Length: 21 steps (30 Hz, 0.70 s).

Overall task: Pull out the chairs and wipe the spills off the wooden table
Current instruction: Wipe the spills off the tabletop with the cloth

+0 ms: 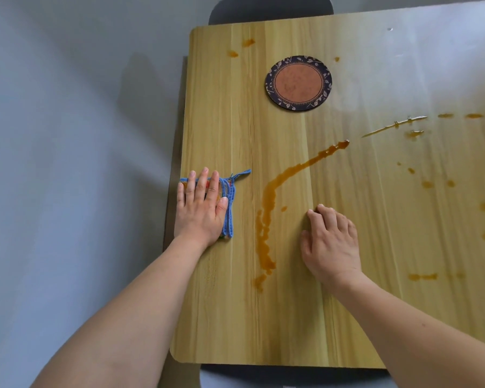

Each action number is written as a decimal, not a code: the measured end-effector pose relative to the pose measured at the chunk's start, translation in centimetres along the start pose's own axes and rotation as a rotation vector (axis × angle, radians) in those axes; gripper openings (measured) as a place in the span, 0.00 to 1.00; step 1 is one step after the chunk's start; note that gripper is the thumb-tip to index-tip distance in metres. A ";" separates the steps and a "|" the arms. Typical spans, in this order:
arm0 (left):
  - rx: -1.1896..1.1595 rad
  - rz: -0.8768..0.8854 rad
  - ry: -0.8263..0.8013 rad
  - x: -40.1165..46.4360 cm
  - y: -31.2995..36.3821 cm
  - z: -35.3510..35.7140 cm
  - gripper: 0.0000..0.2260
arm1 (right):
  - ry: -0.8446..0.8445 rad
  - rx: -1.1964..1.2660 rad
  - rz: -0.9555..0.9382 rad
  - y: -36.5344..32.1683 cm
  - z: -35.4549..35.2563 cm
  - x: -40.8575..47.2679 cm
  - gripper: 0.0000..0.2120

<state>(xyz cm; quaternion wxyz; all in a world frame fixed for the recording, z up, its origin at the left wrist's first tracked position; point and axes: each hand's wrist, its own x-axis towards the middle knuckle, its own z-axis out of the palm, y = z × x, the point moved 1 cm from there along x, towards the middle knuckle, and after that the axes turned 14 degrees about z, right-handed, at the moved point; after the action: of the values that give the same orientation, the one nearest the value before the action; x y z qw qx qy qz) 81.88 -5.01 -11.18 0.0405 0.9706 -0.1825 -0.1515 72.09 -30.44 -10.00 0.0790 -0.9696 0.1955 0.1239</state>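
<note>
Cloth [230,208] flat under left hand's fingers [199,186]

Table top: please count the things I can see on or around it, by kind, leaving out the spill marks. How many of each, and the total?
Cloth: 1, under the left hand
Coaster: 1
Chairs: 2, one at the far edge, one at the near edge
Hands: 2, the right hand resting bare on the table
Total: 6
</note>
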 end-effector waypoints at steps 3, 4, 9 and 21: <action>-0.002 0.003 -0.017 0.4 -0.1 -0.3 0.28 | 0.035 0.042 -0.018 -1.7 -2.4 2.4 0.16; -0.002 0.006 -0.008 0.8 -0.4 -0.5 0.28 | 0.044 0.063 -0.040 -2.7 -3.0 3.6 0.17; 0.018 0.015 -0.003 3.7 -1.1 -1.5 0.27 | 0.054 0.121 -0.190 -7.9 -5.4 10.3 0.19; 0.023 0.033 0.042 10.4 -3.0 -2.8 0.31 | -0.028 0.046 -0.362 -14.7 -5.8 19.1 0.24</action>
<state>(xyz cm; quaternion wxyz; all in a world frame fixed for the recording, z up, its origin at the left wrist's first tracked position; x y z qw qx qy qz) 92.97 -5.94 -11.80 0.0357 0.9708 -0.1994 -0.1284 96.20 -25.05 -8.07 0.1247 -0.9851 0.0195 0.1166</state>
